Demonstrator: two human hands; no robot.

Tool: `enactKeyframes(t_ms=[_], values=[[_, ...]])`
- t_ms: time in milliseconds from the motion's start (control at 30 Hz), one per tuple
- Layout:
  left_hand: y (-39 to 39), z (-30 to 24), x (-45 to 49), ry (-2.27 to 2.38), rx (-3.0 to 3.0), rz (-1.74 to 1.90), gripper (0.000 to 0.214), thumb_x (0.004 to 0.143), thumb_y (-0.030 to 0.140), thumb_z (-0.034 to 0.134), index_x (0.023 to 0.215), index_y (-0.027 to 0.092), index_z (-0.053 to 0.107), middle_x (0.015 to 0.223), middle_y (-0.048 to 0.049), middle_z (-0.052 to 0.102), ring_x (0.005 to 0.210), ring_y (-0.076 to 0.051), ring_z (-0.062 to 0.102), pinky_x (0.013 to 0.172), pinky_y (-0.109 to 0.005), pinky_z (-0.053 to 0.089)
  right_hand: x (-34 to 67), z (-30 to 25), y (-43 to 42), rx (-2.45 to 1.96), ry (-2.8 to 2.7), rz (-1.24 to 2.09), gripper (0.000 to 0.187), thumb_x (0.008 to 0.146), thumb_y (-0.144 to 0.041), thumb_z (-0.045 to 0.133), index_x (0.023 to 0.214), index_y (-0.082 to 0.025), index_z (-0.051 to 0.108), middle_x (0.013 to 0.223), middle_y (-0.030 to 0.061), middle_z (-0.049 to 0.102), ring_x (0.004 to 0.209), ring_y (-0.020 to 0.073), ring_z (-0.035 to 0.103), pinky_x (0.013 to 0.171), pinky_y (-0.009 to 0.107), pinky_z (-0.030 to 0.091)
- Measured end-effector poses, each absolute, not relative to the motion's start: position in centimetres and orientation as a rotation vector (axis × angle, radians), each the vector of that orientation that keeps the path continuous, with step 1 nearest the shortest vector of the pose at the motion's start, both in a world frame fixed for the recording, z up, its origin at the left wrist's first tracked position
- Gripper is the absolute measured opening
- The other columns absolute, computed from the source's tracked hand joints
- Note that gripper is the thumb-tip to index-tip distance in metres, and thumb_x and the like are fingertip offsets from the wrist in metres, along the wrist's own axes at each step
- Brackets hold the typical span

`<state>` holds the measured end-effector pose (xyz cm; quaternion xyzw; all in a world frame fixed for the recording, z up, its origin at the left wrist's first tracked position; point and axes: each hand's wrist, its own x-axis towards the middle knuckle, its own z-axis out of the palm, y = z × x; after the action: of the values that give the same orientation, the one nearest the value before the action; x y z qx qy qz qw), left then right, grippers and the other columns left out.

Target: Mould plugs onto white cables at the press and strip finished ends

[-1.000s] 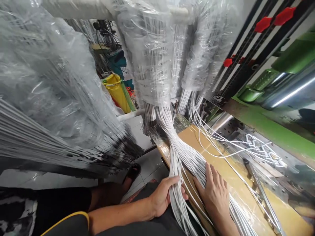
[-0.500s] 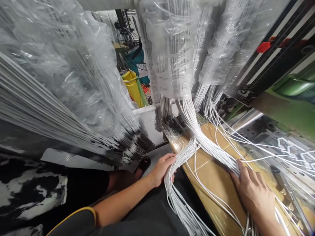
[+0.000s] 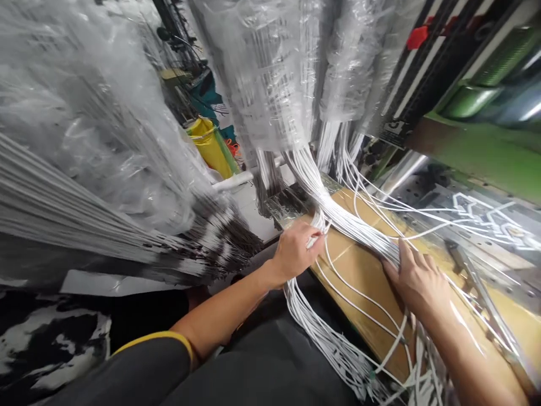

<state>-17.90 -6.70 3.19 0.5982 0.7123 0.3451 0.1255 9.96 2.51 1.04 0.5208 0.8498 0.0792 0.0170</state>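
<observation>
My left hand (image 3: 299,248) is closed around one branch of a bundle of white cables, close to where it splits from the rest. The loose length of this left branch (image 3: 316,332) drops below the fist toward my lap. My right hand (image 3: 422,282) grips the other branch of white cables (image 3: 359,228), which runs over a brown taped board (image 3: 359,282). A few stray cables curve across the board between my hands. Under my right forearm, cable ends hang in a tangle, partly hidden.
Plastic-wrapped cable bundles (image 3: 262,73) hang ahead, and more (image 3: 105,135) hang at left. A green machine (image 3: 486,146) with a metal bed stands at right, with white cable pieces (image 3: 490,217) on it. A yellow bag (image 3: 211,146) stands behind. Another person's patterned clothing (image 3: 54,338) shows lower left.
My left hand has moved up the left branch toward the split and closed more tightly around it. My right hand still holds its branch. The view has shifted slightly.
</observation>
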Motion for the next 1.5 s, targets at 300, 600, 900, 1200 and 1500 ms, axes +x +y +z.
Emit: enactKeyframes(t_ms=[300, 600, 900, 1200, 1500], values=[[-9.2, 0.8, -13.7, 1.751, 1.288, 1.317, 0.05, 0.088, 0.025, 0.058, 0.137, 0.018, 0.053, 0.14, -0.0166, 0.055, 0.123, -0.027, 0.058, 0.095, -0.037, 0.053, 11.8, 4.0, -0.6, 1.788, 2.133, -0.311, 0.046, 0.089, -0.035, 0.044, 0.13, -0.016, 0.045, 0.11, 0.0162, 0.066, 0.1, 0.0346, 0.067, 0.081, 0.04, 0.048], [-13.9, 1.4, -10.4, 1.362, 0.38, 1.427, 0.05, 0.078, 0.026, 0.073, 0.126, 0.017, 0.06, 0.133, -0.0164, 0.061, 0.124, -0.029, 0.058, 0.103, -0.042, 0.048, 11.5, 4.6, -0.2, 1.726, 2.185, -0.295, 0.031, 0.087, -0.03, 0.043, 0.113, -0.014, 0.05, 0.103, 0.0169, 0.066, 0.099, 0.0338, 0.067, 0.077, 0.037, 0.044], [-6.5, 3.3, -10.0, 1.15, 0.309, 1.116, 0.02, 0.082, 0.022, 0.075, 0.079, 0.016, 0.056, 0.096, -0.0084, 0.067, 0.093, -0.018, 0.067, 0.091, -0.033, 0.05, 10.4, 5.5, -0.3, 1.805, 2.148, -0.438, 0.033, 0.077, -0.023, 0.051, 0.109, -0.013, 0.057, 0.09, 0.0185, 0.07, 0.087, 0.0342, 0.068, 0.063, 0.034, 0.039], [-0.4, 4.0, -8.4, 1.122, 0.37, 0.968, 0.008, 0.09, 0.021, 0.063, 0.083, 0.018, 0.059, 0.081, -0.0032, 0.065, 0.076, -0.015, 0.063, 0.086, -0.039, 0.054, 11.0, 4.8, -1.3, 1.773, 2.392, -1.021, 0.054, 0.089, -0.048, 0.05, 0.133, -0.016, 0.049, 0.117, 0.0104, 0.069, 0.102, 0.0227, 0.068, 0.081, 0.028, 0.051], [-3.3, 6.1, -11.5, 1.161, 1.048, 0.826, 0.012, 0.089, 0.022, 0.063, 0.09, 0.013, 0.073, 0.096, -0.0118, 0.073, 0.089, -0.023, 0.07, 0.085, -0.037, 0.054, 10.8, 6.1, -0.4, 1.878, 2.284, -0.481, 0.026, 0.077, -0.02, 0.052, 0.1, -0.018, 0.063, 0.084, 0.0097, 0.07, 0.077, 0.0258, 0.067, 0.061, 0.03, 0.038]])
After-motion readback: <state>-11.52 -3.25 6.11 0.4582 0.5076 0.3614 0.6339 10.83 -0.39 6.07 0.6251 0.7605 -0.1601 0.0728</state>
